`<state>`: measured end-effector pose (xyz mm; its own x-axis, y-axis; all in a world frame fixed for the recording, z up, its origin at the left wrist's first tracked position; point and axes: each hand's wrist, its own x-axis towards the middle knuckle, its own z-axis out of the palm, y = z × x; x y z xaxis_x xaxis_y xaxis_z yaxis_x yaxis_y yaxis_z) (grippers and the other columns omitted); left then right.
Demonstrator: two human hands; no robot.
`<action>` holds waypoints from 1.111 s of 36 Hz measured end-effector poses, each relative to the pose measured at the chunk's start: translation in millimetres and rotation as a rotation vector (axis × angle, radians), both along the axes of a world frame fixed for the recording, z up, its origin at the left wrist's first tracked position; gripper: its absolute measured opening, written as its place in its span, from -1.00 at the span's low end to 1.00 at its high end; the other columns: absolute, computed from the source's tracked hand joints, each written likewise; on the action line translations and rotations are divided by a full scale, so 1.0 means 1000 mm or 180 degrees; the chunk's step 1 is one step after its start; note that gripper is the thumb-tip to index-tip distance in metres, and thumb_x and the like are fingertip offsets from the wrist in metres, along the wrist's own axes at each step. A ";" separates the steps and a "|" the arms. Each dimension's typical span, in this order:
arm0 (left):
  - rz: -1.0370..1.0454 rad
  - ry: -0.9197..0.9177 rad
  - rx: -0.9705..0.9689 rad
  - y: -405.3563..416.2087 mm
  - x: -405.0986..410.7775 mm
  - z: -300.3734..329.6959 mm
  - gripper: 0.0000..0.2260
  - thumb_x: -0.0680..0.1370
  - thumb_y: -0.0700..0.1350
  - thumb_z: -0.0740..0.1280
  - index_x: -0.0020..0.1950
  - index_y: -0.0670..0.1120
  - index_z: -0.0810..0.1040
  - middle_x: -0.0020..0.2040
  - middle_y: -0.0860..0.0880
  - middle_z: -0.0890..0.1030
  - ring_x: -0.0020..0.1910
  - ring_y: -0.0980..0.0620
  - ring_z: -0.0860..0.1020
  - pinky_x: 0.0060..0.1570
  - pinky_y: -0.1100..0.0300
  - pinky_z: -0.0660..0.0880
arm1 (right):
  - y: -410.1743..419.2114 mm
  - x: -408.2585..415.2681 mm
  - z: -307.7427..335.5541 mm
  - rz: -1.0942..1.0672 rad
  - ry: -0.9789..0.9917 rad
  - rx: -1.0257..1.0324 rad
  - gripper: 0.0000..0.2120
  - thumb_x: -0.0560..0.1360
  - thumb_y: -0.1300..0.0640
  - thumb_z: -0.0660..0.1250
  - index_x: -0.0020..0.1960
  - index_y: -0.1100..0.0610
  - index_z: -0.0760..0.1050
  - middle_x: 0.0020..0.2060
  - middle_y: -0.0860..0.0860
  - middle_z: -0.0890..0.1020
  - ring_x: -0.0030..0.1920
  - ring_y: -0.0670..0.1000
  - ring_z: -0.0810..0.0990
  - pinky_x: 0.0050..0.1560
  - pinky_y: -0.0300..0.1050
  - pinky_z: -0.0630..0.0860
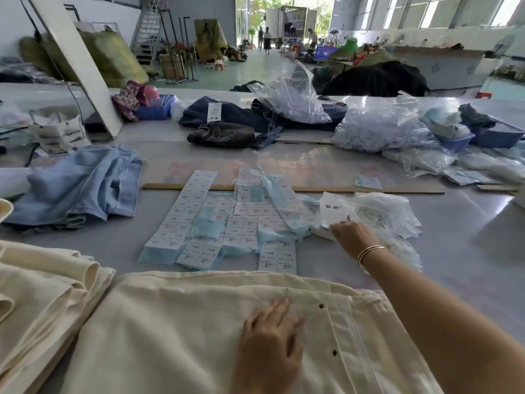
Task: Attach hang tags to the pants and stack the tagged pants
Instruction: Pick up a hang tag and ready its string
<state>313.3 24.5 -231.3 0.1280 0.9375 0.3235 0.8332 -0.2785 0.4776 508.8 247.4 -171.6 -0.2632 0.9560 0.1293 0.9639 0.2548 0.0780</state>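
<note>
Cream pants (176, 331) lie flat across the near edge of the table, waistband with dark snaps toward the right. My left hand (270, 345) rests flat on them, fingers apart, holding nothing. My right hand (352, 237) reaches out to a white hang tag (333, 209) printed with black characters, fingertips pinching its lower edge beside a clear plastic bag (380, 211). Sheets of small printed size labels (227, 223) spread over the table middle. More folded cream pants (37, 291) are piled at the near left.
Light blue jeans (79, 186) lie at the left. Dark jeans (227, 123) with a tag sit further back, by clear bags of tags (380, 129) and blue baskets (494, 135). A wooden strip (369, 189) crosses the table. People stand far off by the doorway.
</note>
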 end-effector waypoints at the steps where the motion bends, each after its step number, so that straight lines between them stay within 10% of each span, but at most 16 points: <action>1: -0.0002 0.0023 0.0031 0.000 0.000 0.000 -0.57 0.10 0.03 0.54 -0.04 0.20 0.67 0.13 0.15 0.65 0.13 0.16 0.60 0.18 0.22 0.28 | -0.001 0.000 0.001 -0.0018 0.0049 0.0005 -0.74 0.63 0.16 0.09 0.06 0.15 0.55 0.02 0.09 0.65 0.03 0.13 0.63 -0.04 -0.06 0.53; 11: 0.0078 -0.0068 0.0002 0.001 0.000 0.002 -0.63 0.15 0.02 0.51 -0.06 0.19 0.67 0.13 0.14 0.64 0.11 0.16 0.61 0.19 0.21 0.29 | 0.005 0.002 0.006 -0.0388 0.0794 -0.0325 -0.75 0.56 0.00 0.26 -0.13 0.15 0.59 -0.08 0.17 0.64 -0.05 0.19 0.60 -0.17 -0.11 0.37; 16: 0.0181 -0.0307 -0.0184 0.001 -0.004 0.009 -0.77 0.32 0.01 0.45 -0.04 0.22 0.65 0.21 0.30 0.53 0.22 0.34 0.46 0.26 0.40 0.17 | -0.001 0.008 0.015 -0.0741 0.2123 0.0084 -0.70 0.55 0.15 0.28 -0.29 0.27 0.53 -0.28 0.29 0.60 -0.20 0.25 0.56 -0.24 -0.08 0.25; 20: 0.0467 -0.2170 -0.1165 0.008 -0.011 0.026 -0.84 0.46 0.05 0.34 -0.19 0.34 0.65 0.04 0.32 0.62 0.11 0.37 0.53 0.16 0.46 0.37 | -0.044 -0.011 0.037 -0.0536 0.2653 0.1321 -0.82 0.48 0.19 0.41 -0.21 0.30 0.62 -0.33 0.22 0.64 -0.33 0.14 0.58 -0.31 -0.18 0.24; 23: 0.0543 -0.3826 -0.1780 0.026 -0.017 0.044 -0.83 0.47 0.02 0.38 -0.04 -0.01 0.70 -0.01 0.04 0.71 0.02 0.15 0.64 0.01 0.39 0.48 | -0.091 -0.040 0.046 0.0514 0.2515 0.1615 -0.96 0.42 0.26 0.47 -0.18 0.23 0.63 -0.21 0.09 0.70 -0.33 0.04 0.63 -0.35 -0.20 0.49; 29: 0.0492 -0.5001 -0.2206 0.051 -0.029 0.069 -0.53 0.60 0.14 0.11 0.27 -0.19 0.50 0.09 -0.20 0.66 0.03 -0.12 0.64 0.07 0.03 0.55 | -0.161 -0.080 0.025 0.2264 0.1166 0.1264 -0.97 0.39 0.03 0.45 -0.20 -0.03 0.63 -0.07 -0.10 0.70 -0.04 -0.11 0.66 0.09 -0.07 0.56; 33: 0.0946 -0.4078 -0.1965 0.058 -0.031 0.071 -0.82 0.62 -0.03 0.23 -0.09 -0.08 0.53 -0.44 0.09 0.64 -0.49 0.16 0.60 -0.58 0.32 0.45 | -0.170 -0.084 0.005 0.2481 0.0732 0.0675 -0.87 0.41 -0.14 0.41 -0.10 -0.13 0.63 0.00 -0.22 0.66 0.10 -0.20 0.60 0.21 -0.07 0.51; 40: 0.0879 -0.1540 -0.1109 0.071 -0.058 0.034 -0.85 0.61 -0.09 0.22 -0.01 -0.11 0.55 -0.11 -0.10 0.65 -0.10 -0.13 0.57 -0.14 0.10 0.43 | -0.121 -0.087 0.014 0.1722 0.1852 0.0081 -0.76 0.57 0.00 0.21 0.03 0.04 0.62 -0.02 -0.05 0.66 -0.02 -0.02 0.61 0.00 -0.08 0.54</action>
